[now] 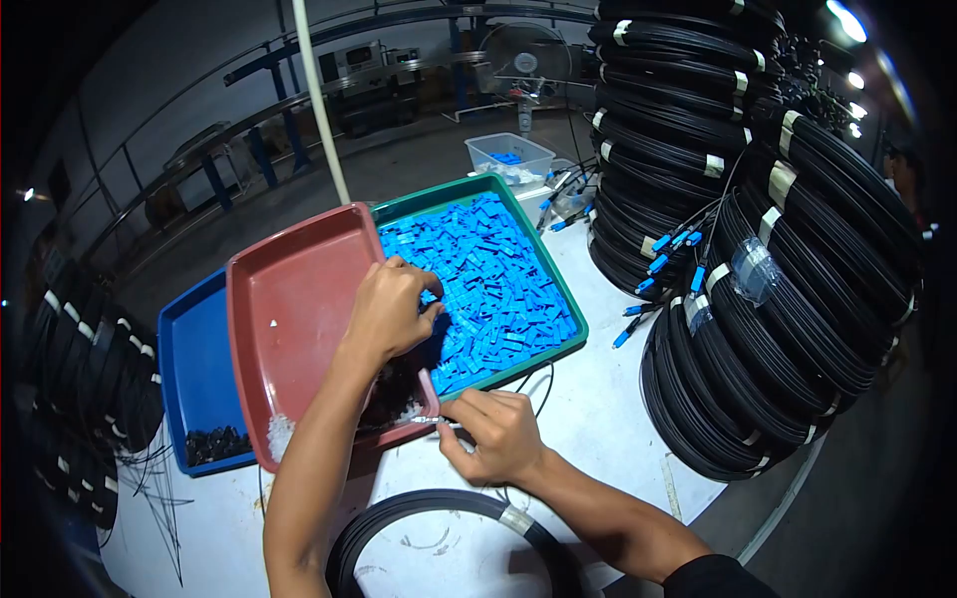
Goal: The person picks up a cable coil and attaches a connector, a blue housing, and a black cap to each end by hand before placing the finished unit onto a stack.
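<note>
My left hand [394, 307] reaches over the near left side of the green tray [581, 334], its fingers curled down at the blue plastic connector housings [488, 269]. Whatever lies between those fingertips is hidden. Lower and to the right, my right hand [493, 434] pinches a thin black cable by its end, where a small whitish connector tip [427, 420] points left. That tip is beside the near right corner of the red tray [309, 299]. Part of the cable loops up behind the right hand. A coil of black cable [429, 503] with a pale tape band lies below both hands.
A blue tray [204, 349] with small black parts stands at the left. Clear bits [280, 436] sit in the red tray. Tall stacks of cable coils [678, 130] crowd the right, with blue-tipped ends [658, 264] sticking out. Behind is a clear plastic box [510, 154].
</note>
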A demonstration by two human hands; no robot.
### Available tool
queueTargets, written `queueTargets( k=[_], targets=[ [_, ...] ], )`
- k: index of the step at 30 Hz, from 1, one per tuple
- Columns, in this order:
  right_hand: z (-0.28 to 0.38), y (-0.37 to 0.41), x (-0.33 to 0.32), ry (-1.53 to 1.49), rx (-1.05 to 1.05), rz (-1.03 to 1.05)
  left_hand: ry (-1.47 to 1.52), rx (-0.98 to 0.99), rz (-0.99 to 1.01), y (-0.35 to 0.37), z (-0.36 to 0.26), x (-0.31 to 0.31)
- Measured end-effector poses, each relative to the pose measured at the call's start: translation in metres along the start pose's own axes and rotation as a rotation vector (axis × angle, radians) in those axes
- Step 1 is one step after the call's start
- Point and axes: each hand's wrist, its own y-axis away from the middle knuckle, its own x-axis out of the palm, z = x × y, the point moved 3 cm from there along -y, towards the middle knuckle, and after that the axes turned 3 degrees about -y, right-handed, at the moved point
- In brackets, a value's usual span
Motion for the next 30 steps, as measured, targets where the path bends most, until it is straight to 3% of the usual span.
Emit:
queueTargets(
  k=[1, 3, 5, 7, 10, 14, 21, 24, 30],
  targets=[
    [0.001, 0.000, -0.001, -0.014, -0.011, -0.001, 0.192, -0.092, -0.069, 0.007, -0.001, -0.011],
    [0.004, -0.001, 0.000, -0.029, -0.055, -0.026, 0.241, -0.175, -0.083, 0.027, -0.003, -0.028],
    [0.011, -0.001, 0.001, -0.049, -0.047, 0.017, 1.009, -0.355, -0.218, 0.054, 0.004, -0.034],
    [0.017, 0.000, 0.005, -0.077, -0.092, 0.030, 1.052, -0.388, -0.211, 0.087, -0.002, -0.054],
    [0.023, 0.003, 0.011, -0.124, -0.126, 0.125, 1.416, -0.469, -0.330, 0.136, -0.008, -0.069],
    [0.031, 0.003, 0.015, -0.214, -0.118, 0.180, 1.532, -0.556, -0.428, 0.194, -0.011, -0.068],
    [0.042, 0.003, 0.018, -0.269, -0.113, 0.296, 1.604, -0.667, -0.380, 0.230, -0.017, -0.040],
    [0.043, 0.003, 0.016, -0.279, -0.052, 0.312, 1.455, -0.684, -0.231, 0.223, -0.032, -0.040],
    [0.042, 0.002, 0.017, -0.257, -0.117, 0.305, 1.301, -0.643, -0.204, 0.227, -0.034, -0.033]
  ],
)
